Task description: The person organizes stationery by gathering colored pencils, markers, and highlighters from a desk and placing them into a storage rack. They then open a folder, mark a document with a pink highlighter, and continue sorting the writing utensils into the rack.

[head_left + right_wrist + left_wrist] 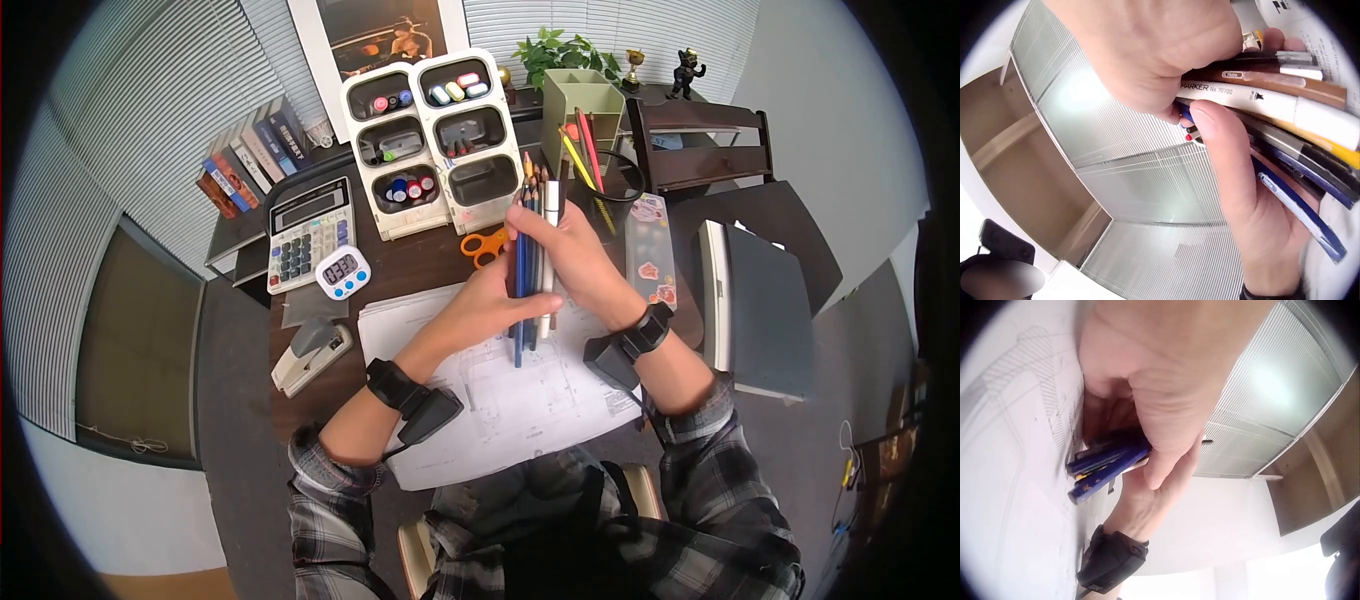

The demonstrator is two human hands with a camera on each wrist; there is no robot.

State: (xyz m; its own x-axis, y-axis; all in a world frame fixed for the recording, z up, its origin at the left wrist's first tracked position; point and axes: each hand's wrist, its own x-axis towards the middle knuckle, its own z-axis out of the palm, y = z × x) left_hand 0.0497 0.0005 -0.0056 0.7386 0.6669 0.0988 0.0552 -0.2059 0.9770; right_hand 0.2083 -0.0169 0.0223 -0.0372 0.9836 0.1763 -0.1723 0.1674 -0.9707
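Observation:
Both hands hold one upright bundle of pencils and pens above the drawing sheets (490,400). My left hand (482,308) wraps the lower part, its thumb across the front. Higher up, my right hand (578,262) grips the bundle from the other side. Blue pencils (519,270) and a white marker (551,204) stand out in the head view. In the right wrist view the white marker (1241,100) lies among brown, yellow and dark barrels, with a blue pencil (1300,209) splayed below. Blue ends (1110,472) poke from my left hand in the left wrist view.
Behind the hands stands a white six-compartment organizer (440,215) with markers inside. Orange scissors (483,247) lie before it. A calculator (308,225), white timer (343,272) and stapler (312,357) sit left. A black mesh pen cup (622,180) and sticker-covered case (650,240) are right.

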